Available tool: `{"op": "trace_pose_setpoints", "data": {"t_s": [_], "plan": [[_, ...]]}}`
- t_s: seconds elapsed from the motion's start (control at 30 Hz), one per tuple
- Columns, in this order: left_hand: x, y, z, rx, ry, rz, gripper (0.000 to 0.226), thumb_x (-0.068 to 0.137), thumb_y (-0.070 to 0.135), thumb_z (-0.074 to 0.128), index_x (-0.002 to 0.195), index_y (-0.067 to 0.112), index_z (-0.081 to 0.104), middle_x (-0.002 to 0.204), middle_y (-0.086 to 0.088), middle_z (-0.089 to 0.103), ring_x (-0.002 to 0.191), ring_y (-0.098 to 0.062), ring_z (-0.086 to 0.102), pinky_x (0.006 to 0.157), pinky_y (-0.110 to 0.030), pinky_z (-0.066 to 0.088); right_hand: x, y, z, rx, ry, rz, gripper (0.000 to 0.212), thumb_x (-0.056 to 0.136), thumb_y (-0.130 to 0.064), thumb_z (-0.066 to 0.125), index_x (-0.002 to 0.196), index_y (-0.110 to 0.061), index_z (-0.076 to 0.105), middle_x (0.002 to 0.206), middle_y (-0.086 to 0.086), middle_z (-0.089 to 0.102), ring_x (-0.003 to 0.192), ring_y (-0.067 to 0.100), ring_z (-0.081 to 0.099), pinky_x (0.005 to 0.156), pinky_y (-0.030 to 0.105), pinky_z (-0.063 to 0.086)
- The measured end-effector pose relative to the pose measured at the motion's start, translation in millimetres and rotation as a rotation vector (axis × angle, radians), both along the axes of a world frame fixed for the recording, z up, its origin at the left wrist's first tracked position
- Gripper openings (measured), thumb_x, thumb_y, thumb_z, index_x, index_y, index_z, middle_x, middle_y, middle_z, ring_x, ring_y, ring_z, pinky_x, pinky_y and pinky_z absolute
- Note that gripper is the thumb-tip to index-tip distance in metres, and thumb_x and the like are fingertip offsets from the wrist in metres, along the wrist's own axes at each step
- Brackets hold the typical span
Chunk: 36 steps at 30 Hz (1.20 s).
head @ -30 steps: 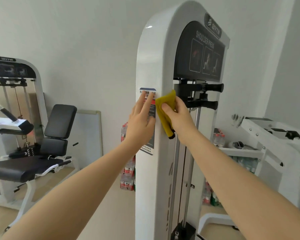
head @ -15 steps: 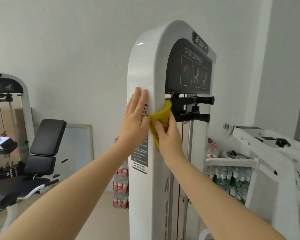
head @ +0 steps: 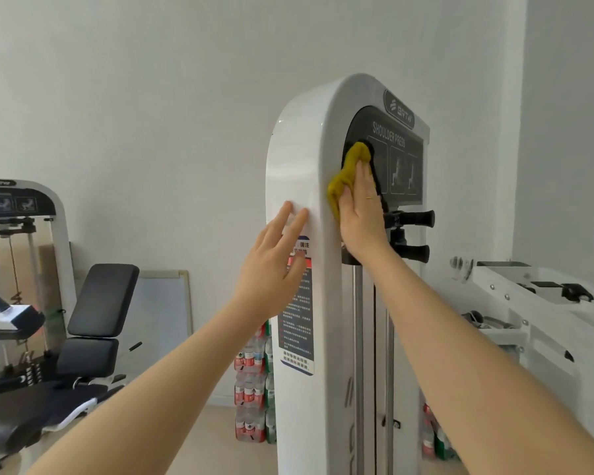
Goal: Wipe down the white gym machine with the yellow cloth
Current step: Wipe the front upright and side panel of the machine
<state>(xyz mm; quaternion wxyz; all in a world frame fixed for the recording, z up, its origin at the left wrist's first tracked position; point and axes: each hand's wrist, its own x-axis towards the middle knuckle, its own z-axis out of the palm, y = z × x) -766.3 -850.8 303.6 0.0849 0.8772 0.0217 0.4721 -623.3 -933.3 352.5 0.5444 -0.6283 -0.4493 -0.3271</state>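
Observation:
The white gym machine [head: 299,159] is a tall rounded tower with a black "Shoulder Press" panel at its top. My right hand [head: 359,210] presses the bunched yellow cloth [head: 348,169] flat against the tower's front edge, beside the black panel, fingers straight and pointing up. My left hand [head: 275,265] rests flat on the tower's white left side, fingertips just above a printed label, and holds nothing.
Two black handles [head: 414,219] stick out right of my right wrist. A white machine arm [head: 535,303] reaches across at the right. Another machine with a black padded seat [head: 93,323] stands at the left. Stacked water bottle packs [head: 251,389] sit behind the tower.
My right hand has slid the yellow cloth up the tower's front edge, from beside the label to beside the black panel. My left hand stays flat on the side.

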Motion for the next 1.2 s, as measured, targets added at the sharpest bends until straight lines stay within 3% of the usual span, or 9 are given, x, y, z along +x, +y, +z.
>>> {"op": "trace_pose_setpoints", "data": {"t_s": [0.13, 0.37, 0.43, 0.6, 0.77, 0.87, 0.97, 1.07, 1.2], "plan": [[7.2, 1.8, 0.4, 0.103, -0.051, 0.057, 0.052, 0.089, 0.041, 0.018, 0.137, 0.042, 0.000, 0.151, 0.014, -0.005, 0.142, -0.015, 0.003, 0.110, -0.029, 0.008, 20.1, -5.4, 7.1, -0.044, 0.173, 0.030, 0.059, 0.102, -0.036, 0.027, 0.151, -0.017, -0.001, 0.158, 0.001, 0.005, 0.145, 0.018, 0.009, 0.117, 0.047, 0.014], [23.4, -8.4, 30.2, 0.123, -0.208, 0.020, 0.057, 0.090, 0.040, 0.019, 0.142, 0.026, 0.001, 0.150, 0.011, -0.001, 0.138, -0.002, -0.005, 0.108, -0.009, -0.007, -18.0, -3.6, 9.7, -0.052, -0.135, 0.087, 0.063, 0.094, -0.035, 0.026, 0.149, -0.013, 0.006, 0.158, 0.007, 0.004, 0.145, 0.019, 0.003, 0.119, 0.035, 0.005], [24.3, -10.2, 45.2, 0.095, -0.227, 0.030, 0.061, 0.090, 0.040, 0.020, 0.146, 0.021, 0.005, 0.153, 0.008, 0.003, 0.140, -0.003, 0.002, 0.108, -0.010, -0.002, -9.6, -4.3, 26.1, -0.066, -0.187, 0.062, 0.061, 0.096, -0.033, 0.028, 0.149, -0.012, 0.005, 0.158, 0.009, 0.004, 0.145, 0.020, 0.004, 0.119, 0.038, 0.007], [29.5, -11.8, 81.0, 0.091, -0.218, 0.160, 0.067, 0.084, 0.047, 0.018, 0.147, 0.024, 0.022, 0.156, 0.006, 0.005, 0.139, -0.017, 0.008, 0.111, -0.035, 0.013, 25.7, -4.7, 69.3, -0.044, -0.104, 0.134, 0.058, 0.102, -0.030, 0.031, 0.150, -0.019, 0.000, 0.158, 0.003, -0.002, 0.145, 0.017, 0.000, 0.119, 0.043, 0.007], [34.4, -7.4, 111.5, 0.151, -0.156, 0.122, 0.080, 0.075, 0.059, 0.025, 0.147, 0.024, 0.020, 0.153, 0.008, 0.019, 0.136, -0.015, 0.015, 0.110, -0.037, 0.016, 75.0, -5.8, 91.2, -0.047, 0.062, 0.111, 0.059, 0.100, -0.045, 0.025, 0.149, -0.031, -0.005, 0.158, -0.006, -0.004, 0.145, 0.015, 0.003, 0.118, 0.046, 0.012], [36.3, -7.2, 120.8, 0.193, -0.165, 0.145, 0.085, 0.070, 0.060, 0.027, 0.145, 0.021, 0.025, 0.151, 0.006, 0.027, 0.133, -0.018, 0.023, 0.108, -0.038, 0.022, 82.7, -8.8, 96.4, -0.063, 0.136, 0.097, 0.060, 0.101, -0.044, 0.024, 0.149, -0.027, -0.006, 0.158, -0.004, -0.005, 0.145, 0.014, 0.001, 0.118, 0.045, 0.009], [39.4, -10.6, 118.3, 0.166, -0.223, 0.133, 0.081, 0.071, 0.056, 0.031, 0.143, 0.020, 0.030, 0.148, 0.005, 0.032, 0.131, -0.019, 0.027, 0.104, -0.039, 0.026, 64.4, -6.2, 94.7, -0.056, 0.017, 0.105, 0.057, 0.102, -0.033, 0.028, 0.150, -0.020, -0.001, 0.158, 0.003, -0.002, 0.145, 0.017, 0.001, 0.119, 0.037, 0.005], [43.7, -11.8, 115.4, 0.133, -0.270, 0.130, 0.079, 0.072, 0.054, 0.032, 0.143, 0.021, 0.032, 0.148, 0.005, 0.033, 0.131, -0.018, 0.028, 0.104, -0.036, 0.024, 53.1, -2.4, 100.8, -0.032, -0.136, 0.135, 0.062, 0.095, -0.036, 0.028, 0.150, -0.018, 0.005, 0.158, 0.007, 0.001, 0.145, 0.018, 0.002, 0.117, 0.032, 0.004], [47.3, -7.9, 110.1, 0.152, -0.311, 0.118, 0.072, 0.077, 0.050, 0.037, 0.142, 0.018, 0.036, 0.145, 0.001, 0.038, 0.128, -0.018, 0.027, 0.102, -0.034, 0.023, 84.9, -4.0, 109.8, -0.044, -0.088, 0.141, 0.058, 0.101, -0.036, 0.028, 0.150, -0.022, 0.000, 0.158, 0.002, -0.002, 0.145, 0.016, 0.000, 0.118, 0.033, 0.004]]}}
